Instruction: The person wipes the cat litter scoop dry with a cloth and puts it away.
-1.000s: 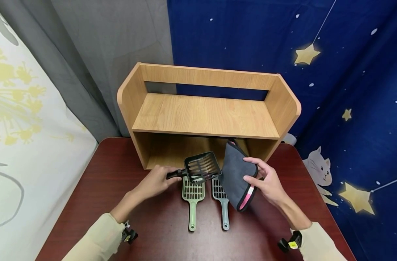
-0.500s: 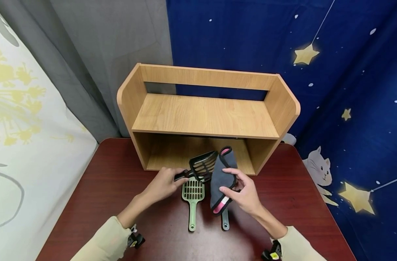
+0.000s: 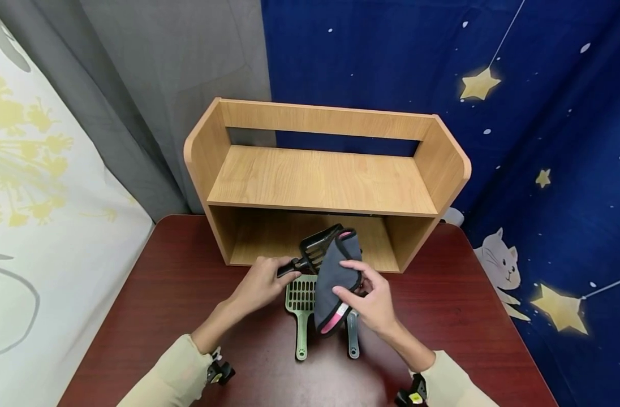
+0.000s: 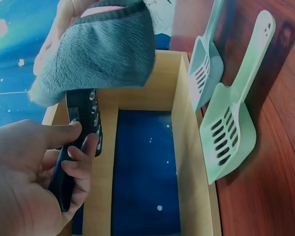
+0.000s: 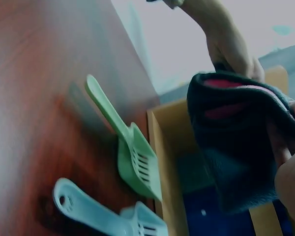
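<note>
My left hand grips the handle of a black slotted litter scoop, tilted above the table in front of the shelf. A folded grey cloth with black edging and a pink inner side is pinched in my right hand. The cloth overlaps the scoop's head, hiding part of it; in the left wrist view the cloth lies against the far end of the scoop. Below them on the table are a green litter scoop and a blue-grey litter scoop, the latter mostly covered by the cloth.
A two-tier wooden shelf stands at the back of the dark red table. In the head view, both lying scoops have their slotted heads toward its lower compartment. Grey and blue starry curtains hang behind.
My right hand has brought the cloth leftward onto the black scoop's head, now covering much of it and of the blue-grey scoop. My left hand has shifted slightly right, tilting the scoop.
</note>
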The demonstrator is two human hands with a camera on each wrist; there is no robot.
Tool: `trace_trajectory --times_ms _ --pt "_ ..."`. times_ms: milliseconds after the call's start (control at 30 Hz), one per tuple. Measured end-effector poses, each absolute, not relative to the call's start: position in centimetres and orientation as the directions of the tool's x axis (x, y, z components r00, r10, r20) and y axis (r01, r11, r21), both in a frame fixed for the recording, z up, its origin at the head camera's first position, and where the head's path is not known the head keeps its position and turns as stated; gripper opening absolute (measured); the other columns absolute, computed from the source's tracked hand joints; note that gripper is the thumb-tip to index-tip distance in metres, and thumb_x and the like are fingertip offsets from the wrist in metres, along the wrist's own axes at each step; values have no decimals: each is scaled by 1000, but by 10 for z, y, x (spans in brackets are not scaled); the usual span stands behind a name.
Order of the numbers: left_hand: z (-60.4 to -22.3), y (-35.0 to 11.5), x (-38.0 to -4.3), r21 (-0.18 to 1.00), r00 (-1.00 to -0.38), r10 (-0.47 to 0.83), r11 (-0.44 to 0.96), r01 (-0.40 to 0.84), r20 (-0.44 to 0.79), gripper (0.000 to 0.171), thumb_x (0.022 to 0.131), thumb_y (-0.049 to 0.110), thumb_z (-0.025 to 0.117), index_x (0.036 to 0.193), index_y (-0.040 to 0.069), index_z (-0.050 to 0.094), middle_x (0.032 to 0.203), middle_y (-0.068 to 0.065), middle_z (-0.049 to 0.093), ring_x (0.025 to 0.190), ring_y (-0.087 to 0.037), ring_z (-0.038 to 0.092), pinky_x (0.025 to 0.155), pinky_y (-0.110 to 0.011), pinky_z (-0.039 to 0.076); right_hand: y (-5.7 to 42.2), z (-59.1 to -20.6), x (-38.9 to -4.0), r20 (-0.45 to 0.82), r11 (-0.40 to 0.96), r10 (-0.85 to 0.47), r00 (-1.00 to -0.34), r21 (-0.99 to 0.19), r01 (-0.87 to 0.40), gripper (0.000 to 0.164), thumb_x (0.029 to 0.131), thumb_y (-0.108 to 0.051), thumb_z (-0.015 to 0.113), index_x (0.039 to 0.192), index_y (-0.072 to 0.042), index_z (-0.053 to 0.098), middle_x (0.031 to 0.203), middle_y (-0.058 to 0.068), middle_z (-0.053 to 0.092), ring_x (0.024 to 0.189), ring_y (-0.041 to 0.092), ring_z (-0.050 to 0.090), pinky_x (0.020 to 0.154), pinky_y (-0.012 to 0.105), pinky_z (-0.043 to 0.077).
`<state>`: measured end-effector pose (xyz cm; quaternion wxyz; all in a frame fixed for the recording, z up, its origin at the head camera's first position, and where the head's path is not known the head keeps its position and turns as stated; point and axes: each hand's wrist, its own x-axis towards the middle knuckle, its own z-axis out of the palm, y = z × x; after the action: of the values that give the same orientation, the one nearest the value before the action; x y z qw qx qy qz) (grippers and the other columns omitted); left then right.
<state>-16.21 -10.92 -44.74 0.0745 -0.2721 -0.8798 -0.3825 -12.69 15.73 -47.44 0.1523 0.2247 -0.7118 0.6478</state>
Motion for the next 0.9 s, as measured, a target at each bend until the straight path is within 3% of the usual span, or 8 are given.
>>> trace_trajectory --times_ms 133,300,500,733,900 --pt "-447 -114 -160 619 -839 420 571 540 345 10 94 11 80 102 5 79 81 3 71 60 0 42 58 -21 42 177 -469 -138 527 102 -16 -850 -845 -525 52 78 17 82 127 4 70 96 2 73 76 7 68 67 20 56" --pt "-447 -120 -157 612 -837 423 574 544 348 15 94 11 80 106 3 80 88 0 77 60 0 43 60 -21 43 193 -462 -146 537 84 26 -843 -841 -534 54 77 21 79 128 7 68 90 0 73 67 5 66 65 18 55" --pt "-445 -118 -157 611 -839 417 578 541 349 13 93 11 81 104 4 80 85 2 75 61 0 45 60 -21 44 178 -466 -138 528 56 -56 -847 -846 -531 53 78 20 79 127 7 68 93 4 72 69 8 68 62 22 57" --pt "-441 -107 -160 611 -833 423 569 550 356 7 93 11 81 100 8 79 79 8 70 66 -5 51 63 -22 45 145 -471 -120 528 12 -249 -812 -837 -548 50 80 15 82 127 2 68 97 19 75 81 12 74 68 29 61" --pt "-437 -108 -159 595 -822 425 568 569 379 10 94 12 80 104 8 80 89 5 77 72 -5 56 69 -26 51 142 -471 -118 558 67 -188 -808 -813 -578 50 79 14 84 125 -1 71 98 17 76 78 10 74 67 25 60"
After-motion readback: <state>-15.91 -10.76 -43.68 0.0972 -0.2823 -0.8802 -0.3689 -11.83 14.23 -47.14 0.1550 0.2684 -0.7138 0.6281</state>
